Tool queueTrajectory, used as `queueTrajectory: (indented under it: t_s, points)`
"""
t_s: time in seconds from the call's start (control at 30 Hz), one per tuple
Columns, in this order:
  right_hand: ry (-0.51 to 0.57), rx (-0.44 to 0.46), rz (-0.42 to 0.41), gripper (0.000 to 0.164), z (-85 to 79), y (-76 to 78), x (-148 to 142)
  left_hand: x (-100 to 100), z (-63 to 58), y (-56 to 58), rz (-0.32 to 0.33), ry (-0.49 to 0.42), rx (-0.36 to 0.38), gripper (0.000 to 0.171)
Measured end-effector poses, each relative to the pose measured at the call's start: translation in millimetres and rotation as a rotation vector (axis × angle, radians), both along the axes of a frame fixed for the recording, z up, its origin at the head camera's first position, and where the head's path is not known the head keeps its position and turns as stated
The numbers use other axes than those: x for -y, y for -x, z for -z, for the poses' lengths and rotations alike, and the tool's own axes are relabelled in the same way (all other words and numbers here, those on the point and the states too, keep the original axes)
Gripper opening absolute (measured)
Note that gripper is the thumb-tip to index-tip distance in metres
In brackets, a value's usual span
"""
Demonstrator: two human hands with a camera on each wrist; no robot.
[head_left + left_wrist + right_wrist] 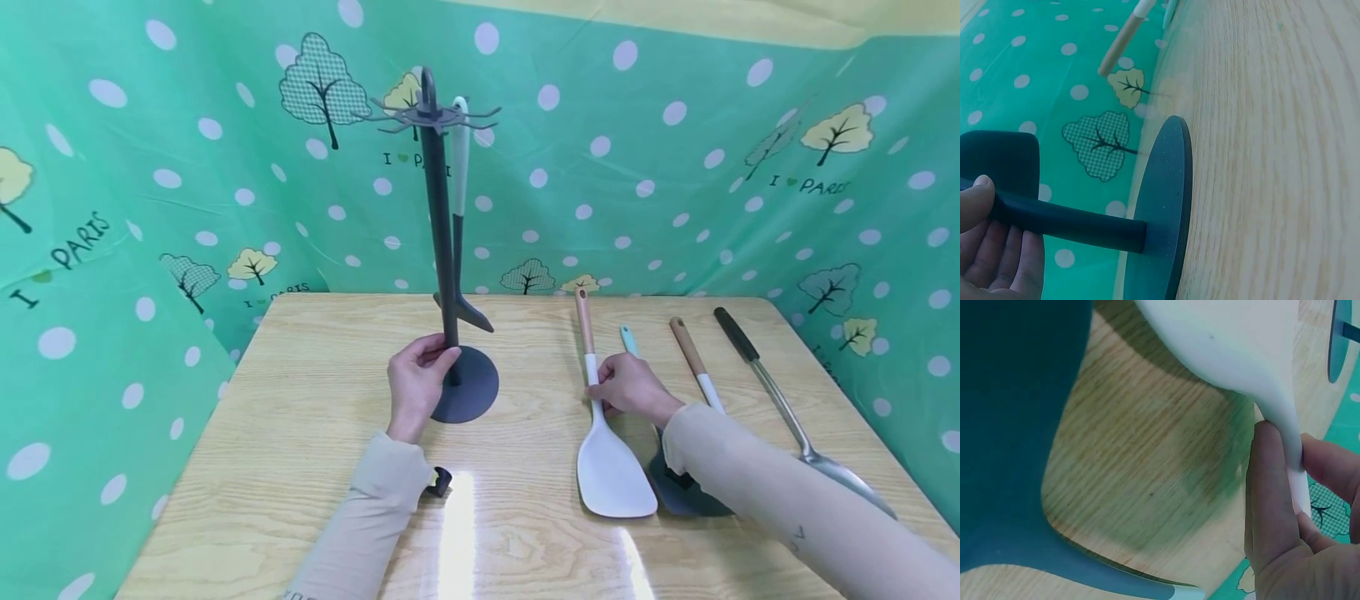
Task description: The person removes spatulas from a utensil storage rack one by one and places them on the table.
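A dark utensil stand (437, 208) with a ring of hooks on top stands upright on its round base (476, 396). My left hand (420, 379) grips its post low down, thumb on one side and fingers on the other. From a hook hangs a turner (461, 167) with a pale handle and dark blade. On the right, my right hand (630, 387) pinches the neck of a white spatula (611, 479) that has a wooden handle end. In the right wrist view, thumb and fingers lie on either side of the white neck (1279, 419).
Beside the white spatula lies a dark-bladed turner (675, 487) with a teal handle. Further right are a wood-and-white handle (688, 346), partly covered by my sleeve, and a metal utensil (783, 408) with a black grip. Green polka-dot cloth (600, 192) hangs behind the wooden table (322, 375).
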State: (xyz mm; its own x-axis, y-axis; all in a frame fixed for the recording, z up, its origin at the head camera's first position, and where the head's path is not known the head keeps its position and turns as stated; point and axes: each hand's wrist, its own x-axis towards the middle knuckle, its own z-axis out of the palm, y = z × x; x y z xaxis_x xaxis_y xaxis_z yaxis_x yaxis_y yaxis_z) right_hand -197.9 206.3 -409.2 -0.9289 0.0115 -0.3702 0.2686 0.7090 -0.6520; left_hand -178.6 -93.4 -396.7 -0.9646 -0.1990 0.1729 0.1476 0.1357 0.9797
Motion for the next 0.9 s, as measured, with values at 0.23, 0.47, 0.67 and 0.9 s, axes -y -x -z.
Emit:
queueTrajectory:
  t_s: [0.23,0.47,0.67,0.9]
  points:
    - [-0.016,0.011,-0.013,0.017,2.9,1.1,0.5,0.4,-0.6,-0.2,-0.004,0.008,0.000,0.023]
    - [-0.047,0.019,-0.013,0.017,5.9,1.1,1.7,0.1,-0.5,-0.2,0.002,-0.002,0.012,0.024]
    - [-0.053,0.017,-0.016,0.017,6.1,0.9,2.7,-0.1,-0.3,0.0,0.002,0.002,0.008,0.024]
    - [-0.072,0.020,-0.025,0.017,6.4,0.0,3.3,-0.2,-1.0,-0.5,0.000,0.002,0.013,0.024]
